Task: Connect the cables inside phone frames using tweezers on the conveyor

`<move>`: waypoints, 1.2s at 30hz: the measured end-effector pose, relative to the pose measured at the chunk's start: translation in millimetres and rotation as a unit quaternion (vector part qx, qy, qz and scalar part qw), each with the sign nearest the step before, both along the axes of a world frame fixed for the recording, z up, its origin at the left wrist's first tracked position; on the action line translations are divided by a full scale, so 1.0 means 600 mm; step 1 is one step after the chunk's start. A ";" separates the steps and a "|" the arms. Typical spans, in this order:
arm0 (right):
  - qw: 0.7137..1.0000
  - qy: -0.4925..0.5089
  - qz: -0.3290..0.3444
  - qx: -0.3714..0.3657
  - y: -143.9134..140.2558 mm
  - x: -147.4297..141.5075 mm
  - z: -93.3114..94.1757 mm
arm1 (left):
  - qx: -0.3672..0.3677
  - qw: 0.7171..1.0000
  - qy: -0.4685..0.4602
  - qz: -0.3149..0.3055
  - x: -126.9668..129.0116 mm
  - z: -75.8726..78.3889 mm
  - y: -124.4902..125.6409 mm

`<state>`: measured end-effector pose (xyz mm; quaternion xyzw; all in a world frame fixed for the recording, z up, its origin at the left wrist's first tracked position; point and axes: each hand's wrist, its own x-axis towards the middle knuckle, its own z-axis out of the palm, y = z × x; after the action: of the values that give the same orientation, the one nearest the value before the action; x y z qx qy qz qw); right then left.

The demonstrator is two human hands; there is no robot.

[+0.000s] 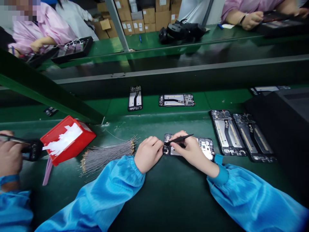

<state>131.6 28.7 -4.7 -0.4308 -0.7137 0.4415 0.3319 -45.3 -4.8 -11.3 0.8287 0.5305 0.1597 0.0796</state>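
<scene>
An opened phone (207,146) lies crosswise on the green bench, its inner parts facing up. My right hand (190,149) pinches black tweezers (180,139), whose lower end meets the phone's left part. The fingers of my left hand (149,154) are curled and closed against the phone's left end; what they grip is hidden. To the left of that hand lies a bundle of thin grey cables (108,156) with gold-coloured ends.
A red bin (82,138) with white paper stands left, beside a co-worker's hand (11,154). Open phone frames (228,132) lie at right; another phone (176,100) lies on the back ledge. A green post (60,96) slants across the left. Beyond, people work at another bench.
</scene>
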 end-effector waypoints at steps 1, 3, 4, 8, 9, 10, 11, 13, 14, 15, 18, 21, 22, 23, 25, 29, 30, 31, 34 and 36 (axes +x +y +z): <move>1.000 -0.002 0.000 0.002 0.000 0.000 0.001 | 0.004 1.000 -0.002 -0.001 0.000 0.000 0.000; 1.000 -0.006 0.004 0.005 0.000 -0.001 0.004 | 0.011 1.000 -0.003 -0.004 -0.001 0.000 0.000; 1.000 -0.007 0.006 0.006 0.000 -0.001 0.005 | 0.013 1.000 -0.002 -0.005 -0.002 0.000 -0.001; 1.000 -0.008 0.010 0.004 0.001 -0.002 0.007 | 0.013 1.000 0.005 -0.009 -0.003 -0.002 -0.001; 1.000 -0.009 0.012 0.005 0.001 -0.002 0.007 | 0.014 1.000 0.007 -0.008 -0.003 -0.002 -0.001; 1.000 -0.010 0.013 0.007 0.000 -0.002 0.007 | 0.016 1.000 0.008 -0.008 -0.002 -0.001 -0.001; 1.000 -0.010 0.015 0.011 0.000 -0.002 0.007 | 0.018 1.000 0.009 -0.008 -0.002 -0.001 -0.001; 1.000 -0.011 0.014 0.019 -0.001 -0.002 0.007 | 0.025 1.000 0.011 -0.009 -0.001 0.000 -0.001; 1.000 -0.012 0.012 0.023 -0.001 -0.001 0.007 | 0.028 0.999 0.011 -0.009 -0.001 0.000 -0.001; 1.000 -0.013 0.010 0.025 -0.002 -0.001 0.007 | 0.030 0.999 0.011 -0.010 0.000 0.000 0.000; 1.000 -0.016 0.004 0.023 -0.002 0.000 0.008 | 0.033 0.999 0.012 -0.013 0.000 -0.002 -0.001; 1.000 -0.017 0.007 0.018 -0.002 0.000 0.008 | 0.036 0.999 0.015 -0.013 -0.001 -0.004 -0.001; 1.000 -0.017 0.008 0.018 -0.001 0.000 0.008 | 0.036 0.999 0.016 -0.012 -0.001 -0.005 -0.002; 1.000 -0.017 0.008 0.018 -0.001 0.000 0.008 | 0.036 0.999 0.017 -0.012 -0.001 -0.006 -0.002; 1.000 -0.016 0.009 0.019 0.000 0.000 0.008 | 0.036 0.999 0.019 -0.014 -0.002 -0.006 -0.002; 1.000 -0.014 0.010 0.014 -0.001 0.000 0.008 | 0.039 0.999 0.022 -0.015 -0.003 -0.006 -0.003; 1.000 -0.015 0.010 0.012 -0.001 0.000 0.008 | 0.039 0.999 0.024 -0.015 -0.003 -0.006 -0.003; 1.000 -0.015 0.009 0.012 -0.001 -0.001 0.008 | 0.039 0.999 0.025 -0.015 -0.002 -0.006 -0.003; 1.000 -0.016 0.007 0.010 -0.002 -0.001 0.008 | 0.038 0.999 0.029 -0.015 -0.002 -0.006 -0.003; 1.000 -0.016 0.006 0.008 -0.002 -0.001 0.008 | 0.036 0.999 0.030 -0.015 -0.002 -0.006 -0.003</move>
<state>131.0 27.5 -0.2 -0.4309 -0.7249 0.4309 0.3213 -46.5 -6.3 -14.9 0.8434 0.5139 0.1526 0.0359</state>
